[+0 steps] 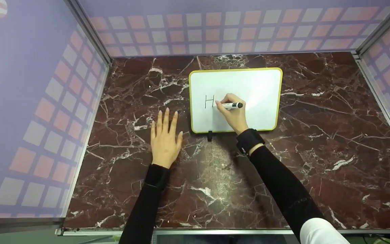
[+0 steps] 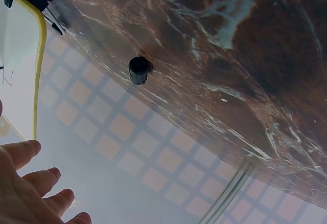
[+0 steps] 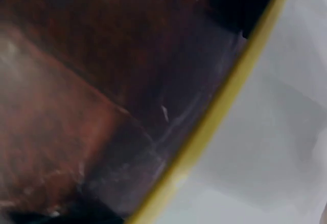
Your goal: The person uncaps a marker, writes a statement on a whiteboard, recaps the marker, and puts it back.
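Note:
A whiteboard (image 1: 261, 101) with a yellow rim sits on the dark red marbled table, and a black letter H (image 1: 209, 100) shows on its left half. My right hand (image 1: 234, 113) pinches a white marker (image 1: 231, 105) over the board, its black end pointing right; the hand hides the writing tip. To the left of the board, my left hand (image 1: 165, 144) rests palm down on the table with its fingers straight and slightly spread, holding nothing. In the left wrist view its fingers (image 2: 46, 183) appear near the board's yellow edge (image 2: 39, 70).
A small black clip-like piece (image 1: 210, 135) is at the board's lower edge. The left wrist view shows a short black cylinder (image 2: 138, 70), like a marker cap, standing on the table. Purple panels with pink and white squares (image 1: 195, 35) enclose the table's back and sides.

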A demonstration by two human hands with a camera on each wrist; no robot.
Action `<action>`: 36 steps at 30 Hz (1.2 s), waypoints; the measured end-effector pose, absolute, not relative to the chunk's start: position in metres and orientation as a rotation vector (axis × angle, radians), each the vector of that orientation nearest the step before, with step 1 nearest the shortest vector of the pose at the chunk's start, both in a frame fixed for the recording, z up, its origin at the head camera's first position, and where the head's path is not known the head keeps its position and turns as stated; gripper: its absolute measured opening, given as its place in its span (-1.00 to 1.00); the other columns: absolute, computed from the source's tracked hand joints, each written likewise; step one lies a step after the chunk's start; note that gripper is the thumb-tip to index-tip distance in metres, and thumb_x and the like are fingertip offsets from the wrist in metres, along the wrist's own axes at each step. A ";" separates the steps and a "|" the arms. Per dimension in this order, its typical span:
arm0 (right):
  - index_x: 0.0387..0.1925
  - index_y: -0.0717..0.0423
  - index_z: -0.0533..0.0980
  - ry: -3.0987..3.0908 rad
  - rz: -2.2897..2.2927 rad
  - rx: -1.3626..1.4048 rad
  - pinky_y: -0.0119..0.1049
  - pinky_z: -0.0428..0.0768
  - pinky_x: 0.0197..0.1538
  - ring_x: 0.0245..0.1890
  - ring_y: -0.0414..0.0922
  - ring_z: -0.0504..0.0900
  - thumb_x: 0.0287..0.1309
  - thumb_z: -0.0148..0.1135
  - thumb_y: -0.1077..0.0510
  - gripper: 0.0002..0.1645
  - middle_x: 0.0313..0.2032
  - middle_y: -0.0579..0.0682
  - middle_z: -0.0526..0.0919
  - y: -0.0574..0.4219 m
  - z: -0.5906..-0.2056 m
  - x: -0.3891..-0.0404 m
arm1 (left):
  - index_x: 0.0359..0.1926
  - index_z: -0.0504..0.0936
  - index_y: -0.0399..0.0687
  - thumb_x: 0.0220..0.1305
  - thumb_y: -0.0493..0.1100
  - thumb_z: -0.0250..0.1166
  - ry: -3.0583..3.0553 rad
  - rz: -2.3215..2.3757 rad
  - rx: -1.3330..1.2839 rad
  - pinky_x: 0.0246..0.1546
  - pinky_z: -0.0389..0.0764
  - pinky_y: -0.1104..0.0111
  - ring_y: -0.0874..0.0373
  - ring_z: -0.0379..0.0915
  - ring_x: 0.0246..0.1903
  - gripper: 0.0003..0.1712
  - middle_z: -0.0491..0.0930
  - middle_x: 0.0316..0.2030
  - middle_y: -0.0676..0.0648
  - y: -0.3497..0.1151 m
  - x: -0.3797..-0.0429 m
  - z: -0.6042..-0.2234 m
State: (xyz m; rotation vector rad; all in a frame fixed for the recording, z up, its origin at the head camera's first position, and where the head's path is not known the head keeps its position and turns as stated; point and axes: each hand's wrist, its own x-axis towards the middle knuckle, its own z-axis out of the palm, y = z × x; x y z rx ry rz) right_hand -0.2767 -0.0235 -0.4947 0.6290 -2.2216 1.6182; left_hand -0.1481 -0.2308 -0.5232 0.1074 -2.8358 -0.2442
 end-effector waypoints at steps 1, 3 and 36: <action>-0.65 0.33 0.40 -2.227 1.621 0.630 -0.53 0.29 -0.51 -0.62 -0.23 0.35 0.01 0.25 0.29 -0.74 -0.63 0.08 0.48 -0.023 -0.495 -0.276 | 0.42 -0.12 0.19 0.31 0.09 -0.05 -2.828 -0.247 0.107 0.41 -0.18 0.02 0.00 -0.33 0.44 -0.26 -0.21 0.45 -0.01 -0.231 -0.148 -0.523; -0.65 0.33 0.40 -2.231 1.629 0.629 -0.53 0.29 -0.51 -0.62 -0.24 0.35 0.01 0.25 0.29 -0.74 -0.63 0.08 0.48 -0.023 -0.495 -0.275 | 0.42 -0.07 0.17 0.30 0.09 -0.03 -2.819 -0.248 0.108 0.40 -0.16 0.02 0.00 -0.32 0.43 -0.27 -0.18 0.45 -0.03 -0.231 -0.149 -0.523; -0.58 0.31 0.50 -2.257 1.612 0.607 -0.52 0.43 -0.40 -0.52 -0.17 0.51 -0.03 0.32 0.23 -0.79 -0.55 0.13 0.59 -0.009 -0.491 -0.280 | 0.43 -0.13 0.18 0.30 0.09 -0.02 -2.818 -0.255 0.119 0.41 -0.23 0.04 0.01 -0.37 0.44 -0.24 -0.22 0.45 -0.01 -0.229 -0.150 -0.519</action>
